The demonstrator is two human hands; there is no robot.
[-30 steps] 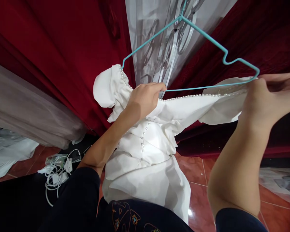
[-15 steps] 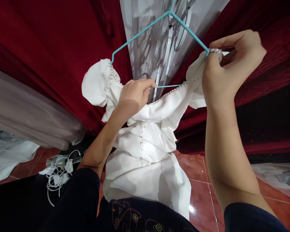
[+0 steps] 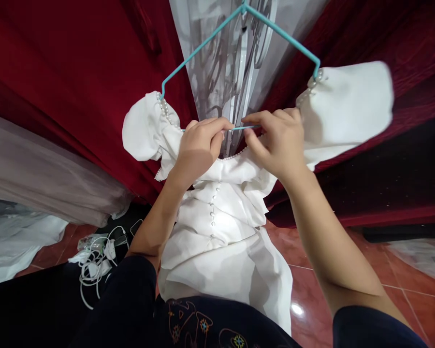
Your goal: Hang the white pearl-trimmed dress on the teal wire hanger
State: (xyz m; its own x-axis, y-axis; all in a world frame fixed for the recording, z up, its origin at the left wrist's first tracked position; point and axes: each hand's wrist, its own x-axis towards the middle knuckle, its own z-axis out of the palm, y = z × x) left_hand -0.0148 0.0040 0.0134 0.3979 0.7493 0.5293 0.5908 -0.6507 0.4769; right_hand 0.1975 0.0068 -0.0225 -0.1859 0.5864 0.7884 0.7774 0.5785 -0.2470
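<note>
A white dress (image 3: 224, 241) with puffed sleeves, a pearl-trimmed neckline and a row of small buttons hangs in front of me. Its shoulders rest on a light-blue hanger (image 3: 203, 46). My left hand (image 3: 202, 142) is closed around the hanger's thin bottom bar, left of the middle. On the right part of that bar, my right hand (image 3: 279, 140) pinches with thumb and forefinger; its other fingers lie over the neckline. The right sleeve (image 3: 355, 104) spreads out beyond my right hand, and the left sleeve (image 3: 139, 128) puffs out at the other end.
Dark red curtains (image 3: 76, 63) flank a pale, ornate metal-like panel (image 3: 235, 63) behind the hanger. White cables (image 3: 90, 275) and chargers lie on a black surface at lower left. Grey-white fabric (image 3: 39, 164) hangs at left. Red tiles (image 3: 311, 295) cover the floor.
My right hand has left the hanger's right shoulder and moved inward and down to the bottom bar. The right sleeve now spreads outward. My left hand stays on the bar.
</note>
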